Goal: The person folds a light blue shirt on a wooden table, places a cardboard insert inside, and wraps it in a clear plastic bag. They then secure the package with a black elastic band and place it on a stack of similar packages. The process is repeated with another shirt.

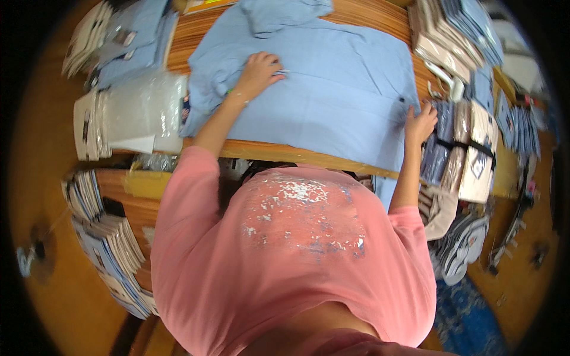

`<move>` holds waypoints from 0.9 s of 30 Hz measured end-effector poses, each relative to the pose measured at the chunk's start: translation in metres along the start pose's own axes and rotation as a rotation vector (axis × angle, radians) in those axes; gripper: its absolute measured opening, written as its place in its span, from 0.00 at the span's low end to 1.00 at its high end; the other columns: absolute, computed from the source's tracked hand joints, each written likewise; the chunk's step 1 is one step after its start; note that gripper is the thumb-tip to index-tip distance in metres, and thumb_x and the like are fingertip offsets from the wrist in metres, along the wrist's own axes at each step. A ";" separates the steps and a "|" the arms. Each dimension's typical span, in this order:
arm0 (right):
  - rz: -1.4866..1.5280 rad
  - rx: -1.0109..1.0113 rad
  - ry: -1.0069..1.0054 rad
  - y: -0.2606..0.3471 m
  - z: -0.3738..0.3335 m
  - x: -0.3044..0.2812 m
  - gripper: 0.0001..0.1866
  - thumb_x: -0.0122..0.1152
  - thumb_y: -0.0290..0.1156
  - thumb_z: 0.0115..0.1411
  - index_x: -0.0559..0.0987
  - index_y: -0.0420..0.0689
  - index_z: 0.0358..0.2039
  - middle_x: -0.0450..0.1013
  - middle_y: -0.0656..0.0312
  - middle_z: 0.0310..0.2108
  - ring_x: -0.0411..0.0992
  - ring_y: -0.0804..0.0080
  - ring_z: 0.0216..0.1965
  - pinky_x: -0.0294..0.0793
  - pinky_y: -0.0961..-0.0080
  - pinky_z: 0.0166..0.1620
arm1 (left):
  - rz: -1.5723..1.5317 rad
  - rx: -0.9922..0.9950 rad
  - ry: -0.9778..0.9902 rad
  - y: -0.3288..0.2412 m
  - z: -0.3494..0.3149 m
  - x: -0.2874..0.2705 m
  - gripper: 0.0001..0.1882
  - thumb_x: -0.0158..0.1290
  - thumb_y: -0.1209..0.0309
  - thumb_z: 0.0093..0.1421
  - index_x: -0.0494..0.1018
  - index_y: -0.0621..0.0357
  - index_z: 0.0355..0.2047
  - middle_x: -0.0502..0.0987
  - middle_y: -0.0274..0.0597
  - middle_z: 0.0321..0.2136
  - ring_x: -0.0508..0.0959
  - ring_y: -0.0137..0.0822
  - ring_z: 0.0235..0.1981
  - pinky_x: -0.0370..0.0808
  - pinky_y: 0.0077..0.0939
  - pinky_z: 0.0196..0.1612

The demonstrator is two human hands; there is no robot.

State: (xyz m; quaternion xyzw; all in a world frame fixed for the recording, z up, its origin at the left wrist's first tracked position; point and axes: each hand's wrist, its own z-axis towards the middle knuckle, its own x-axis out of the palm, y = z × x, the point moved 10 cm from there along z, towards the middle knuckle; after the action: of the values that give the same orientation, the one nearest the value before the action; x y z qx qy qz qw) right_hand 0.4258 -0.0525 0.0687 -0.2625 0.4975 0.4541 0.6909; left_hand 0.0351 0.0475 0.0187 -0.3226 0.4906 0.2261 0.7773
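While I stand at a wood-grain table (380,12), a light-blue garment (320,101) lies spread before me, covering most of the middle and reaching almost to the near edge. Its far part is bunched into loose folds; the nearer part is fairly flat, with a few shallow creases.

My left hand (257,77) rests on the cloth, left of its middle, fingers bent. A small pale piece shows at the fingertips, but I cannot tell whether I am pinching it or only touching it. My right hand (420,123) is at the garment's right edge, thumb and fingers loosely apart, gripping nothing that I can make out.

Just beyond that hand, on the right, is a bundle of wrapped packs (450,142) with a black strap (469,147) around it. On the left lies a pile of clear plastic sleeves (145,107); folded garments in stacks stand at the far left (133,41) and far right (445,35).

I judge the cloth light, soft and limp, not fragile but quick to wrinkle. It probably handles best with a light pinch at its outer edges, the other palm flat on the middle to keep it from sliding.
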 end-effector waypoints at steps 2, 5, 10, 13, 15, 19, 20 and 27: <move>0.375 -0.223 0.088 0.079 0.002 -0.005 0.16 0.60 0.32 0.50 0.74 0.44 0.41 0.70 0.53 0.39 0.67 0.54 0.43 0.67 0.63 0.46 | 0.010 0.019 -0.118 -0.006 -0.003 -0.026 0.13 0.56 0.61 0.52 0.75 0.52 0.35 0.72 0.38 0.41 0.67 0.39 0.47 0.61 0.36 0.51; 0.839 -0.541 0.391 0.226 -0.039 -0.012 0.12 0.58 0.26 0.51 0.76 0.42 0.38 0.71 0.52 0.40 0.67 0.55 0.43 0.67 0.65 0.46 | 0.053 -0.273 -0.359 0.029 -0.036 -0.104 0.11 0.54 0.64 0.53 0.75 0.55 0.34 0.72 0.43 0.42 0.68 0.41 0.47 0.63 0.35 0.51; 0.959 -1.037 0.609 0.428 -0.160 -0.027 0.12 0.60 0.29 0.47 0.77 0.42 0.35 0.69 0.52 0.39 0.67 0.55 0.42 0.68 0.63 0.43 | -0.464 -0.913 -0.566 0.140 -0.180 -0.142 0.12 0.46 0.66 0.61 0.74 0.62 0.32 0.76 0.40 0.28 0.73 0.33 0.30 0.70 0.22 0.37; 0.541 -1.266 0.437 0.480 -0.206 0.008 0.14 0.62 0.34 0.46 0.77 0.44 0.35 0.70 0.53 0.36 0.69 0.58 0.41 0.69 0.62 0.42 | -0.783 -0.891 -0.414 0.146 -0.203 -0.120 0.15 0.43 0.66 0.65 0.73 0.65 0.30 0.75 0.33 0.28 0.71 0.23 0.30 0.68 0.18 0.36; 0.446 -1.176 0.662 0.493 -0.184 0.038 0.16 0.62 0.35 0.46 0.77 0.44 0.36 0.73 0.54 0.34 0.71 0.58 0.38 0.69 0.61 0.43 | -0.795 -0.874 -0.296 0.143 -0.204 -0.115 0.14 0.44 0.66 0.64 0.73 0.65 0.30 0.76 0.33 0.28 0.71 0.23 0.30 0.68 0.17 0.36; 1.028 -0.610 0.633 0.471 -0.005 0.022 0.14 0.60 0.34 0.50 0.77 0.40 0.36 0.75 0.55 0.23 0.73 0.71 0.26 0.71 0.74 0.33 | -0.704 -0.672 -0.247 0.135 -0.172 -0.125 0.10 0.53 0.68 0.57 0.74 0.64 0.28 0.75 0.38 0.28 0.73 0.29 0.32 0.69 0.21 0.37; 0.824 -0.579 0.486 0.455 0.042 0.015 0.17 0.61 0.30 0.52 0.74 0.40 0.42 0.74 0.62 0.33 0.71 0.75 0.32 0.72 0.77 0.37 | -0.664 -0.571 -0.237 0.130 -0.153 -0.127 0.10 0.54 0.68 0.56 0.74 0.64 0.28 0.74 0.39 0.29 0.73 0.31 0.33 0.69 0.22 0.38; 1.042 -0.495 0.507 0.440 0.116 0.025 0.06 0.52 0.27 0.56 0.77 0.41 0.27 0.68 0.71 0.17 0.63 0.83 0.17 0.61 0.84 0.21 | -0.186 -0.385 -0.129 0.150 -0.099 -0.071 0.25 0.59 0.61 0.49 0.69 0.60 0.45 0.69 0.43 0.44 0.68 0.44 0.47 0.65 0.36 0.50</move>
State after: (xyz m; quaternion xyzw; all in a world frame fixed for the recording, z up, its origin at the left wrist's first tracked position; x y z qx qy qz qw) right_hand 0.0888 0.2486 0.1274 -0.2371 0.5887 0.7564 0.1582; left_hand -0.1561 0.0767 0.0104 -0.4936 0.3557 0.2632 0.7487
